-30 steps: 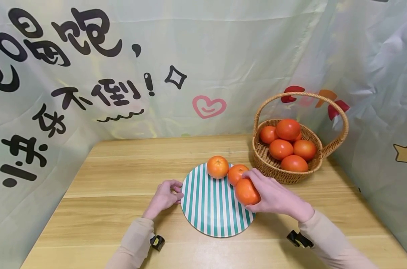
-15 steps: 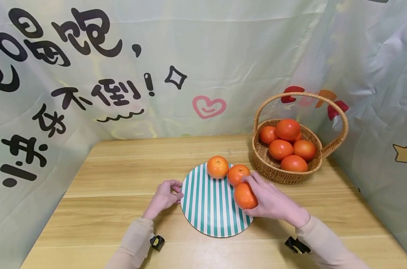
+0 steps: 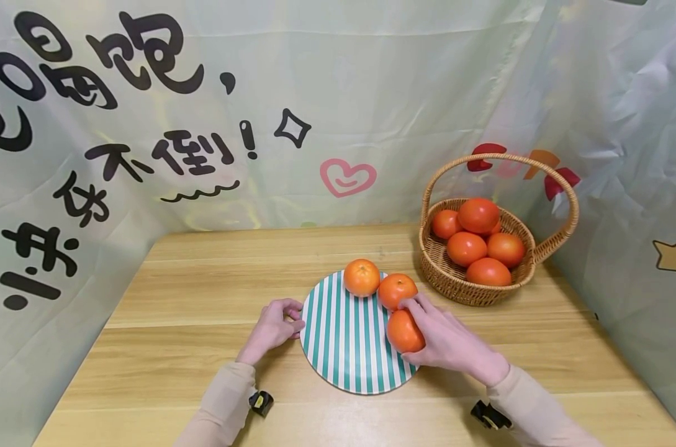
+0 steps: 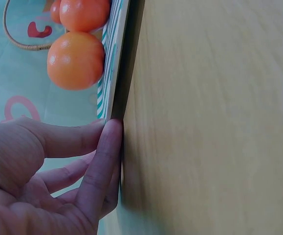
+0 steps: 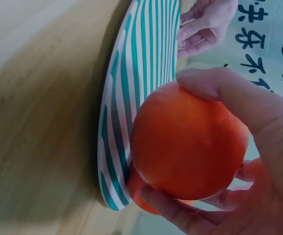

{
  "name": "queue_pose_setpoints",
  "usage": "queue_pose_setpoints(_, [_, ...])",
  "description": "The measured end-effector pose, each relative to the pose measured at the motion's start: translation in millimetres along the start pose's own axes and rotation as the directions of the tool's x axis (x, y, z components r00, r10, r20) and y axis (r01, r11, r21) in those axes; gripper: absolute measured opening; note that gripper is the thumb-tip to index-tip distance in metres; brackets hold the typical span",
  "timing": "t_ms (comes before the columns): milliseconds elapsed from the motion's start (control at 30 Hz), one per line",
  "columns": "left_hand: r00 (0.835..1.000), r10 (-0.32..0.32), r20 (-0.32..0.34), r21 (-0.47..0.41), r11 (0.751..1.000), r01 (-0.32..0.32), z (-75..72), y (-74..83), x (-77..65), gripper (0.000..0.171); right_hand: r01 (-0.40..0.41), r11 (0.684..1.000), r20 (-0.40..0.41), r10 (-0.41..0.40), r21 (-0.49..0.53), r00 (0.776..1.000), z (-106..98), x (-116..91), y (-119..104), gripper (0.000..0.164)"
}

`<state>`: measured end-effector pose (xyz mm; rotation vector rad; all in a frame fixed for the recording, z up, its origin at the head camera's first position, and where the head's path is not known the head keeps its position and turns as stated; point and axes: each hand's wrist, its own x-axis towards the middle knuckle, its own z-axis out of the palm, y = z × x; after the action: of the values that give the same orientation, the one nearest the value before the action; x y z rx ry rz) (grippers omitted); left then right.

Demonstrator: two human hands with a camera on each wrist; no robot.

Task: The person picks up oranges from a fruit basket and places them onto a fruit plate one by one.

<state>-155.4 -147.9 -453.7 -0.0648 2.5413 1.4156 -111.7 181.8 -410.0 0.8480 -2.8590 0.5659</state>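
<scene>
Plate (image 3: pixel 349 347) on table (image 3: pixel 203 298); two fruits (image 3: pixel 396 290) on plate's far side; basket (image 3: pixel 455 289) behind right, more fruits (image 3: pixel 467 249) inside.

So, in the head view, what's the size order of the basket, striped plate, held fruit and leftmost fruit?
1. Basket, handle included
2. Striped plate
3. Held fruit and leftmost fruit: too alike to rank

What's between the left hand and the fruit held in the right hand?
Only a bare stretch of the striped plate lies between the left hand and the held fruit; the head view shows this.
</scene>
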Motion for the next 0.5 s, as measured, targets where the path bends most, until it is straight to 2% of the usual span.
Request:
queue_pose_setpoints(300, [1.000,0.002,0.000,-0.004,1.000,-0.002,0.1,0.4,0.0,0.032,-0.012,1.000,-0.017,0.011,-0.018,1.000,5.8,-1.8,-0.3,0.074])
queue_pose_setpoints(500, [1.000,0.000,0.002,-0.007,1.000,0.000,0.3,-0.1,0.6,0.033,-0.044,0.999,0.009,0.044,-0.020,0.999,6.5,-3.6,0.3,0.075])
